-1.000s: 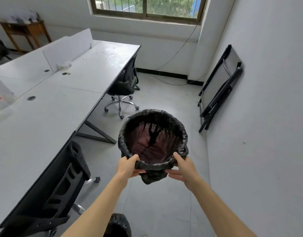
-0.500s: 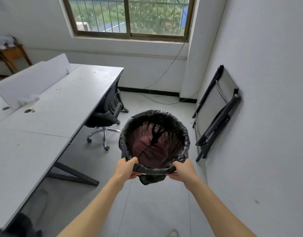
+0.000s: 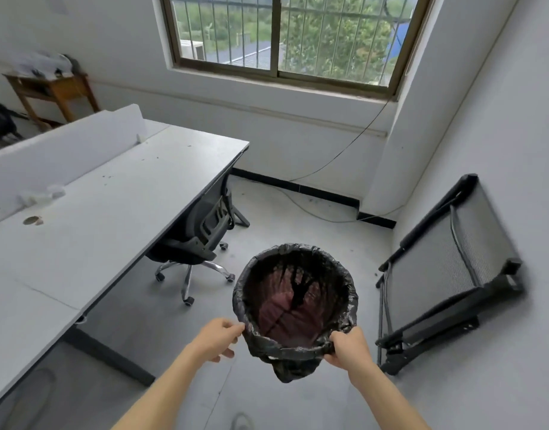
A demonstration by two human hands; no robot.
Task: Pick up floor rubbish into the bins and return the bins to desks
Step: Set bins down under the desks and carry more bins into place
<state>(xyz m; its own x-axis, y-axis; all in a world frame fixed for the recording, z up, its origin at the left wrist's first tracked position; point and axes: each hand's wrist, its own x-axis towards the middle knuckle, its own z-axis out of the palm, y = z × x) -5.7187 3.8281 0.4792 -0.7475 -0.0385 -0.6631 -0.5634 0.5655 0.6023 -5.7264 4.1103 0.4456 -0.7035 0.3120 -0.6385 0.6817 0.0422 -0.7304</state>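
Bin (image 3: 301,251), black-bagged, reddish inside; left hand (image 3: 218,338) and right hand (image 3: 349,347) fingers pinch its near rim.

Office rm: long desk (image 3: 118,212) w/ swivel chair (image 3: 198,243).

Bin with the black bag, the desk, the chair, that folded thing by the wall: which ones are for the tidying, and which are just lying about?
For the job:
bin, held at its rim by the left hand and right hand
desk, where it goes back

Just lying about:
office chair
folded frame against the wall
wooden table
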